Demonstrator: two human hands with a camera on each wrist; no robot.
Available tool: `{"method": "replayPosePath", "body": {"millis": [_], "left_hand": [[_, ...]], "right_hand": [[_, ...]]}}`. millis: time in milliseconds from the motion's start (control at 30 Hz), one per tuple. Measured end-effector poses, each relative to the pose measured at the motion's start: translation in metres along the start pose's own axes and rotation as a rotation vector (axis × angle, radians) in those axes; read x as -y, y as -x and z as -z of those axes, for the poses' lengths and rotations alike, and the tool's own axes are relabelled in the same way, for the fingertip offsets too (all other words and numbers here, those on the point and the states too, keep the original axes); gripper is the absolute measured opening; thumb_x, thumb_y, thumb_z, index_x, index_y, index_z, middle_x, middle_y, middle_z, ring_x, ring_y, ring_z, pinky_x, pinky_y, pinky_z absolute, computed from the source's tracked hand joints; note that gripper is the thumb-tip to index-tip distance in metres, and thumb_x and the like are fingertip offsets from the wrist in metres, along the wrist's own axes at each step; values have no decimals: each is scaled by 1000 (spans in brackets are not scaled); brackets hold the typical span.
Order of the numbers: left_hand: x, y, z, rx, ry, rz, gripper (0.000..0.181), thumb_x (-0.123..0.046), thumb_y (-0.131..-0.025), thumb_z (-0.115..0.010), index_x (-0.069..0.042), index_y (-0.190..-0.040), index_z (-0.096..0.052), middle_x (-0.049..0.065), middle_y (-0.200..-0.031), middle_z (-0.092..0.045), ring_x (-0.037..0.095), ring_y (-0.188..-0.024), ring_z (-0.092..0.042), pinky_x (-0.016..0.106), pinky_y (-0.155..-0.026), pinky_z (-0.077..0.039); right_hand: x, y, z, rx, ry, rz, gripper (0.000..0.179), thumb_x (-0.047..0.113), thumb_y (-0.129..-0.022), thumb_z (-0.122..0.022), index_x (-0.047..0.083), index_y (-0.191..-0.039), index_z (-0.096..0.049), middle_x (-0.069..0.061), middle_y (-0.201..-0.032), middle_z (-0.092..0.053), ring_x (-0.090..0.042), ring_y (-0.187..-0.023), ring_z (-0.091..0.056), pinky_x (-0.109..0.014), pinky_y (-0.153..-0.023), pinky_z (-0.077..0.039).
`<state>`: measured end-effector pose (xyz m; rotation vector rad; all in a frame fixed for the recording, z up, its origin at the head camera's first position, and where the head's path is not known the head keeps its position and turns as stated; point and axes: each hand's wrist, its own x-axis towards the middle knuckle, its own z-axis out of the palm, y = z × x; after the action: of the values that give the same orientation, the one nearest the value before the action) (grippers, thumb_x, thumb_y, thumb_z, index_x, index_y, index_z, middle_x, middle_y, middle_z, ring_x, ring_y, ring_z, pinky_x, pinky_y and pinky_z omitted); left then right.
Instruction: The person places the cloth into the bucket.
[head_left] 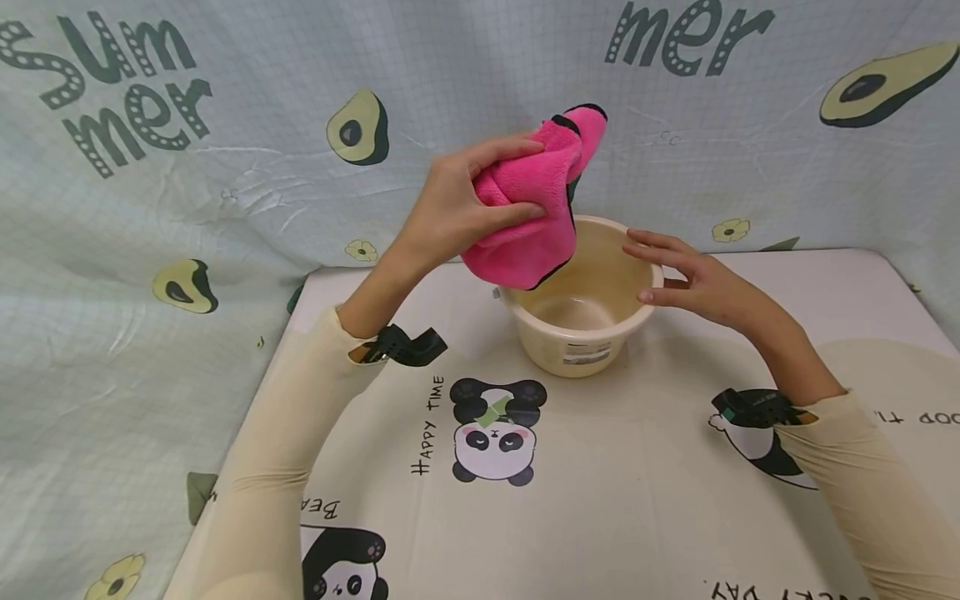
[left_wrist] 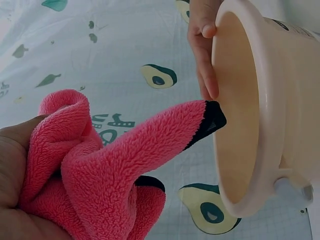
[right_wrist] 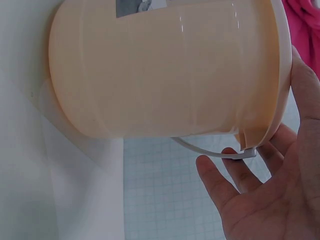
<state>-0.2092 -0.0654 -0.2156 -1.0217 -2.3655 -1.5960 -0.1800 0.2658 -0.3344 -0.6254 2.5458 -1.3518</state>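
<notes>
My cream left sleeve [head_left: 262, 475] leads up to my left hand [head_left: 450, 204], its thumb and fingers pinching a bunched pink plush cloth [head_left: 528, 221] with black edging. I hold the cloth raised above the left side of a cream plastic bucket [head_left: 547, 348], which stands upright on the panda-printed counter [head_left: 600, 492]. At the bucket's right rim my right hand [head_left: 701, 283] rests with fingers spread, near its thin pale handle [right_wrist: 202, 151].

the pink cloth [head_left: 521, 212] hides part of the bucket [head_left: 546, 340], whose label [head_left: 587, 354] is unreadable.
</notes>
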Motion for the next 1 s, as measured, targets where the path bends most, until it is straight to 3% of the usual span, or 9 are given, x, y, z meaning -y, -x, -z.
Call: {"method": "replayPosePath", "body": {"millis": [333, 600, 767, 1000], "left_hand": [[8, -6, -13, 44, -31, -18, 57, -11, -81, -87, -5, -133, -66, 5, -132, -65, 13, -109, -62, 28, -89, -56], [19, -15, -18, 91, -129, -17, 53, -15, -83, -86, -9, -133, -68, 5, -129, -67, 15, -108, -62, 28, -84, -57], [28, -25, -17, 154, -153, 9, 54, -17, -83, -86, -12, -134, -68, 3, -131, -66, 14, -109, -60, 27, -86, -55], [34, -31, -14, 296, -209, -17, 58, -16, -90, -79, -18, -144, -60, 1, -145, -59, 11, -121, -56, 25, -91, -52]], "right_hand": [[-1, -1, 0, -5, 5, 12, 68, 12, -93, -74, 19, -155, -45, 5, -167, -24, -27, -152, -22, -67, -114, -29], [1, -1, 0, -4, 11, 5, 68, 13, -93, -73, 19, -155, -45, 5, -167, -24, -27, -152, -23, -67, -114, -29], [1, -1, 0, 2, 6, 7, 68, 13, -94, -73, 18, -155, -45, 4, -167, -23, -28, -153, -23, -68, -113, -28], [1, 0, -1, 0, 14, 11, 68, 13, -94, -73, 18, -155, -45, 4, -167, -24, -29, -153, -23, -70, -113, -28]]}}
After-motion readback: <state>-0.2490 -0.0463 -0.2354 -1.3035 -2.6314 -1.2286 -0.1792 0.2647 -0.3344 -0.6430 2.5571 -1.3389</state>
